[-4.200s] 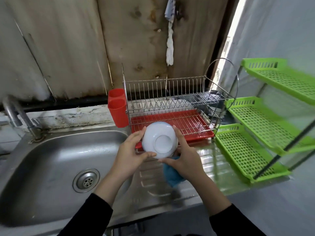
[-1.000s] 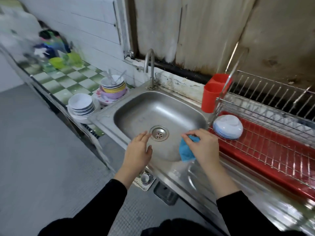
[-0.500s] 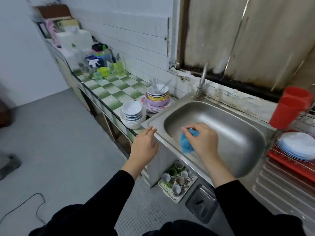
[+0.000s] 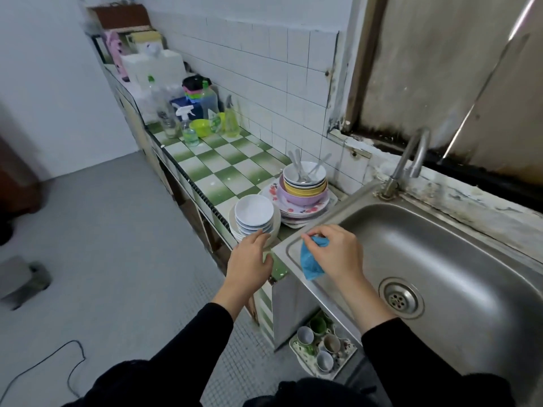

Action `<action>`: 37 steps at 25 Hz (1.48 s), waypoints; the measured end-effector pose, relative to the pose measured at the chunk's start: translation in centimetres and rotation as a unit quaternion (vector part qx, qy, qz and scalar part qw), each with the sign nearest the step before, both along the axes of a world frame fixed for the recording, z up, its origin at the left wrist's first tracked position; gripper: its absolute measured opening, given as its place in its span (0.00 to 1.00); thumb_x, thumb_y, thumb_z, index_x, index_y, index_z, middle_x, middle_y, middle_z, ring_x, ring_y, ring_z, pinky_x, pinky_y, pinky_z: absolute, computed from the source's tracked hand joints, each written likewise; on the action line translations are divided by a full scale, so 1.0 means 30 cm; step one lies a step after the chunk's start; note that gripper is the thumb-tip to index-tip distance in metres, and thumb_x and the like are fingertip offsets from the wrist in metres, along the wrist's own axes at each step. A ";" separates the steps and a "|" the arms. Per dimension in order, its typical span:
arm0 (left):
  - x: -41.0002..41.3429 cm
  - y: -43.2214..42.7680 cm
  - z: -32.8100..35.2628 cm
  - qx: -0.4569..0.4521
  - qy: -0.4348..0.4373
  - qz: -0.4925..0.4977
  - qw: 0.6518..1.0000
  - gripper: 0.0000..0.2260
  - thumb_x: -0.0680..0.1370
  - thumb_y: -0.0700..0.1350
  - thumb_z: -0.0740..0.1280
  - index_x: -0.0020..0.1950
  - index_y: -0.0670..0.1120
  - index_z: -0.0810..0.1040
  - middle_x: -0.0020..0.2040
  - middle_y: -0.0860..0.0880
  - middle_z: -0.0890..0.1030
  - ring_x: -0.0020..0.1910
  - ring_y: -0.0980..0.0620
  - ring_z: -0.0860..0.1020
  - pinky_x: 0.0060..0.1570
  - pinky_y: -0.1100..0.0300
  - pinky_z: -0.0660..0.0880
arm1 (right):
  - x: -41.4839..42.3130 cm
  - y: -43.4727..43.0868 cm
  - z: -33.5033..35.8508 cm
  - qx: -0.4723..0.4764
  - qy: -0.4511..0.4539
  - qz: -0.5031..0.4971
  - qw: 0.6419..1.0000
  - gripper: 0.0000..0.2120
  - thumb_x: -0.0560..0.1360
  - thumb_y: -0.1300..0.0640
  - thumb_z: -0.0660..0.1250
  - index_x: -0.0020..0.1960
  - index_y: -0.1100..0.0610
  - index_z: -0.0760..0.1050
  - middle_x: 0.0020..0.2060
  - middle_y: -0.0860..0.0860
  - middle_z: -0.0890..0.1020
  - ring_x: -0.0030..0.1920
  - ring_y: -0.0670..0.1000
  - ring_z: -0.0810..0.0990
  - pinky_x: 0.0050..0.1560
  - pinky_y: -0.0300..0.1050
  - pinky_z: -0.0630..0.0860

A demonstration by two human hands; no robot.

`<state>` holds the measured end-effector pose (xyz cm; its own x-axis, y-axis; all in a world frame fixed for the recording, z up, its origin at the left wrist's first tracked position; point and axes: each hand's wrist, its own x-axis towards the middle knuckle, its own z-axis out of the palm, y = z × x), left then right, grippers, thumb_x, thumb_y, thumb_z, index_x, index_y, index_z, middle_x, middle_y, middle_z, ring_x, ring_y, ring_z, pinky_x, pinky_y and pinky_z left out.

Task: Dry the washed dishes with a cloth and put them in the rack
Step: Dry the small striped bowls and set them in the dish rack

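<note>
A stack of small white bowls (image 4: 254,214) stands on the green-checked counter (image 4: 229,168) just left of the sink. My left hand (image 4: 249,265) reaches up to it with straight fingers, the fingertips at the lowest bowls' near rim. My right hand (image 4: 338,254) holds a crumpled blue cloth (image 4: 311,259) over the sink's left front corner. Behind the white bowls sits a second pile (image 4: 304,189): flowered plates, a purple bowl, a yellow bowl and white bowls with spoons standing in the top one. The rack is out of view.
The steel sink (image 4: 440,259) with its drain (image 4: 401,298) and tap (image 4: 411,160) fills the right side. Bottles, a spray bottle and a green bowl (image 4: 199,127) crowd the far counter. A tray of cups (image 4: 320,348) lies on the floor under the sink.
The view has swung left from the rack, where a white bowl now sits, to the counter. My left hand has reached forward to the white bowl stack; the right still holds the cloth.
</note>
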<state>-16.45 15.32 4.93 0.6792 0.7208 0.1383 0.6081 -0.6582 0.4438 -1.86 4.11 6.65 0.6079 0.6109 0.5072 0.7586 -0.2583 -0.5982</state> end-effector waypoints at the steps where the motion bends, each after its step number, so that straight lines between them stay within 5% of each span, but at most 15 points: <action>1: 0.025 0.043 -0.006 -0.003 0.001 0.002 1.000 0.23 0.77 0.43 0.64 0.73 0.45 0.69 0.74 0.46 0.68 0.72 0.47 0.67 0.70 0.55 0.63 | 0.025 0.042 0.000 -0.020 0.021 0.000 1.000 0.05 0.68 0.53 0.77 0.39 0.54 0.83 0.37 0.48 0.83 0.37 0.51 0.81 0.36 0.43 0.75; 10: 0.165 0.347 -0.082 -0.042 0.003 0.045 0.998 0.30 0.76 0.47 0.68 0.76 0.43 0.63 0.76 0.45 0.64 0.75 0.48 0.62 0.72 0.56 0.57 | 0.192 0.365 0.082 -0.250 0.082 0.057 0.963 0.14 0.74 0.46 0.70 0.58 0.48 0.79 0.54 0.49 0.83 0.53 0.50 0.79 0.44 0.38 0.68; 17: 0.200 0.520 -0.125 -0.073 0.014 0.026 0.997 0.48 0.68 0.56 0.77 0.78 0.40 0.53 0.79 0.45 0.56 0.78 0.49 0.54 0.71 0.65 0.46 | 0.250 0.572 0.022 -0.412 0.027 0.154 0.898 0.35 0.72 0.46 0.72 0.74 0.48 0.62 0.63 0.53 0.78 0.63 0.56 0.76 0.59 0.50 0.73; 22: 0.203 0.623 -0.158 -0.100 0.083 -0.029 0.991 0.56 0.66 0.59 0.77 0.79 0.41 0.44 0.80 0.47 0.46 0.79 0.51 0.46 0.73 0.63 0.43 | 0.278 0.667 -0.043 -0.482 0.031 0.179 0.857 0.44 0.66 0.46 0.77 0.75 0.49 0.58 0.64 0.52 0.78 0.63 0.57 0.76 0.58 0.52 0.74; 27: 0.192 0.683 -0.177 -0.141 0.085 -0.048 0.985 0.60 0.62 0.56 0.80 0.79 0.41 0.43 0.75 0.44 0.58 0.74 0.47 0.57 0.72 0.54 0.60 | 0.276 0.724 -0.069 -0.510 0.015 0.196 0.838 0.49 0.62 0.45 0.79 0.75 0.48 0.55 0.63 0.52 0.78 0.63 0.57 0.75 0.56 0.54 0.75; 32: 0.186 0.721 -0.212 -0.157 0.026 -0.060 0.985 0.58 0.52 0.57 0.83 0.75 0.42 0.59 0.66 0.46 0.68 0.65 0.49 0.65 0.67 0.51 0.66 | 0.273 0.759 -0.081 -0.509 0.018 0.204 0.836 0.48 0.61 0.44 0.79 0.74 0.46 0.57 0.63 0.50 0.78 0.63 0.56 0.75 0.57 0.55 0.75; 37: 0.185 0.744 -0.210 -0.164 -0.001 -0.064 0.984 0.56 0.49 0.64 0.78 0.72 0.46 0.64 0.63 0.50 0.74 0.61 0.49 0.73 0.58 0.55 0.71 | 0.289 0.759 -0.069 -0.486 0.038 0.204 0.849 0.46 0.62 0.47 0.80 0.74 0.47 0.61 0.64 0.50 0.77 0.63 0.56 0.75 0.59 0.57 0.75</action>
<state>-10.89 37.63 -1.36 0.7670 0.6359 -0.0860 0.5290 -0.5507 0.6456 6.81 26.89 4.58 0.2541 0.8858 -0.3883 0.8723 -0.3833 -0.3037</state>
